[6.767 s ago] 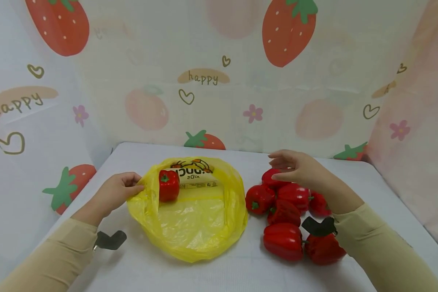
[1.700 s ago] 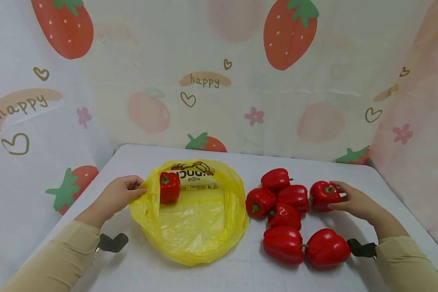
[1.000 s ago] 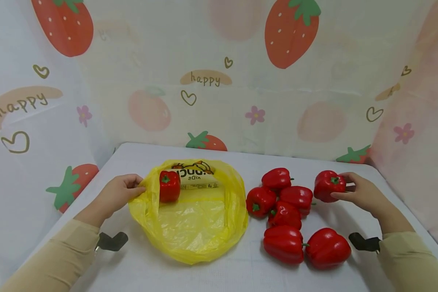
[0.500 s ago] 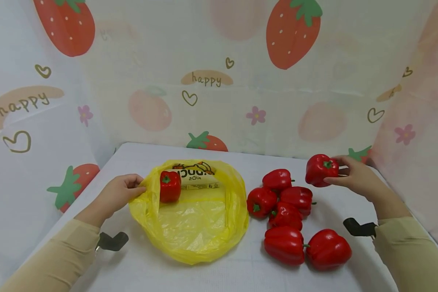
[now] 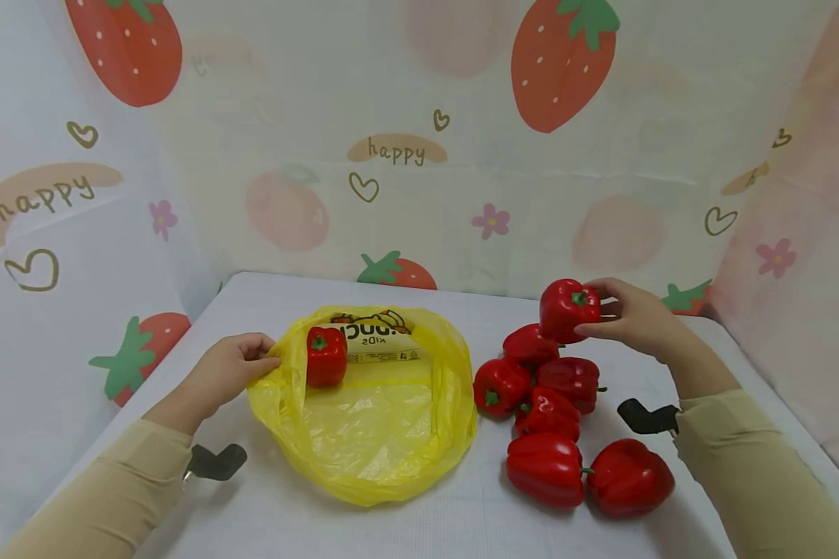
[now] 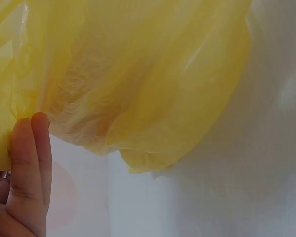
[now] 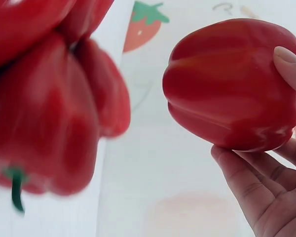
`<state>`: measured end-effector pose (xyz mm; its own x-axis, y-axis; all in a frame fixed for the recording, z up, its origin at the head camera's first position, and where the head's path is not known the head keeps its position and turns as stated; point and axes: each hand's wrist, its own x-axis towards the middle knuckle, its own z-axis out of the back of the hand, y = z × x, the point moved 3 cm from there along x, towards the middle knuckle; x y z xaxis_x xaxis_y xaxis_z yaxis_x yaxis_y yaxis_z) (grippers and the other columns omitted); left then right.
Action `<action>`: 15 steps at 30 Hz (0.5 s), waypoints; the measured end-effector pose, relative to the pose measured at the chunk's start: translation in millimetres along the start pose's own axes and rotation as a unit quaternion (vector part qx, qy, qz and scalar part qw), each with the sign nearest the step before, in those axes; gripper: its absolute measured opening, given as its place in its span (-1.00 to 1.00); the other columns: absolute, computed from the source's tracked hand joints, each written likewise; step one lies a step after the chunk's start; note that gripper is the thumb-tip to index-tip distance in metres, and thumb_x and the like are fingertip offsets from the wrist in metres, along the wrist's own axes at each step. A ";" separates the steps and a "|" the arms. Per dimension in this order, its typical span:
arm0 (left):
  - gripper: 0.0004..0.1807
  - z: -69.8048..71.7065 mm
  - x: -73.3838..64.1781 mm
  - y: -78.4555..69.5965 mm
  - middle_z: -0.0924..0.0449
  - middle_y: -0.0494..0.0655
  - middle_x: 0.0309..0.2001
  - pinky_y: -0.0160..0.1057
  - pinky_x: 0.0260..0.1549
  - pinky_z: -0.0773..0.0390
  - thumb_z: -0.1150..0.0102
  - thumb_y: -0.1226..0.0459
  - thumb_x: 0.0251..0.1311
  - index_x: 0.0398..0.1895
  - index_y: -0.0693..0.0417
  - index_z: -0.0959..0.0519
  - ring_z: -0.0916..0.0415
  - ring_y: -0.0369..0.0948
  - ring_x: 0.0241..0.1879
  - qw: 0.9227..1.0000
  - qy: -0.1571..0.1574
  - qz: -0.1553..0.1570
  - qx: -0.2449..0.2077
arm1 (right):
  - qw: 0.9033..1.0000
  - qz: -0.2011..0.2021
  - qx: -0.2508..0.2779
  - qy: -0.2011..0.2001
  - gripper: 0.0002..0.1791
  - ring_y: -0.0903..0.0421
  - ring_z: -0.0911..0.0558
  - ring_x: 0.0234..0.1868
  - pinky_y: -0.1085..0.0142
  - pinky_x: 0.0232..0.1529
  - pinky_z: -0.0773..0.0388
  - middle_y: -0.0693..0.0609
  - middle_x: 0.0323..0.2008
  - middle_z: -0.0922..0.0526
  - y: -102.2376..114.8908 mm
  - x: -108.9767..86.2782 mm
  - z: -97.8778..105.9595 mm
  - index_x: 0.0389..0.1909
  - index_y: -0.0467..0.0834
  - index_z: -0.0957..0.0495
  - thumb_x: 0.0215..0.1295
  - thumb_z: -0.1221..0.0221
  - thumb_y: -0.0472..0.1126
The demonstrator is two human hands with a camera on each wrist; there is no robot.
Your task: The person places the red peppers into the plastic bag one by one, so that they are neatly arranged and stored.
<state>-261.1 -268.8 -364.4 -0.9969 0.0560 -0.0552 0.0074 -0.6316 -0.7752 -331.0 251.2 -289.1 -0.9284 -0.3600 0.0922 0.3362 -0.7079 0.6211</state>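
My left hand point(image 5: 227, 369) pinches the left rim of a yellow plastic bag point(image 5: 370, 435), which lies with its mouth wide towards me. Inside the bag, at its left, sits one red bell pepper point(image 5: 326, 359), stem facing me. My right hand point(image 5: 632, 318) grips another red bell pepper point(image 5: 566, 310) between thumb and fingers, raised over the back of the pepper group. The right wrist view shows the held pepper point(image 7: 232, 84) from its side, thumb on one face and fingers on the other. The bag's outer wall point(image 6: 153, 84) fills much of the left wrist view.
Several red bell peppers point(image 5: 501, 387) lie grouped right of the bag. Nearer me, two more, a left one point(image 5: 545, 470) and a right one point(image 5: 629, 477), lie side by side. The white table point(image 5: 287, 528) meets a strawberry-patterned cloth point(image 5: 405, 210) at the back.
My right hand took a pepper from the group's right side, lifted it and carried it left over the others. My left hand stays on the bag's rim.
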 end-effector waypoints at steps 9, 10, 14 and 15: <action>-0.75 0.1 1.0 2.0 -0.52 -0.03 -0.35 -0.28 -0.34 -0.48 -0.11 0.17 0.20 -0.18 0.16 -0.52 -0.43 -0.14 -0.38 1.000 0.000 0.000 0.003 | 0.999 0.022 0.022 0.023 -0.24 -0.11 -0.51 0.02 0.07 -0.14 -0.53 -0.14 0.04 -0.47 25.8 21.2 -21.4 0.19 -0.10 -0.26 -0.03 -0.34 0.04; -0.75 0.0 1.0 2.4 -0.52 -0.04 -0.35 -0.28 -0.34 -0.48 -0.11 0.17 0.20 -0.18 0.16 -0.52 -0.43 -0.14 -0.38 1.000 -0.001 0.000 0.004 | 0.999 0.024 0.023 0.025 -0.24 -0.11 -0.51 0.03 0.08 -0.15 -0.54 -0.13 0.04 -0.47 28.5 23.2 -23.7 0.19 -0.09 -0.26 -0.03 -0.34 0.04; -0.75 -0.3 1.1 3.2 -0.52 -0.04 -0.35 -0.28 -0.34 -0.48 -0.11 0.17 0.20 -0.18 0.16 -0.52 -0.43 -0.15 -0.38 1.000 -0.002 -0.002 0.003 | 0.999 0.026 0.019 0.033 -0.21 -0.11 -0.50 0.04 0.08 -0.17 -0.55 -0.11 0.05 -0.47 37.8 30.6 -32.8 0.20 -0.08 -0.25 -0.06 -0.36 0.05; -0.75 -0.2 0.9 3.3 -0.52 -0.04 -0.35 -0.28 -0.34 -0.48 -0.11 0.17 0.20 -0.18 0.16 -0.52 -0.43 -0.15 -0.38 1.000 -0.003 -0.002 0.003 | 0.999 0.025 0.017 0.035 -0.20 -0.10 -0.49 0.04 0.07 -0.17 -0.54 -0.10 0.05 -0.47 40.0 32.4 -34.9 0.20 -0.07 -0.25 -0.07 -0.36 0.05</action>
<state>-261.9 -270.7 -367.2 -0.9973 0.0540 -0.0491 0.0036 -0.6354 -0.7722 -342.1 190.0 -288.5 -0.8967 -0.4370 0.0706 0.3758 -0.6671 0.6432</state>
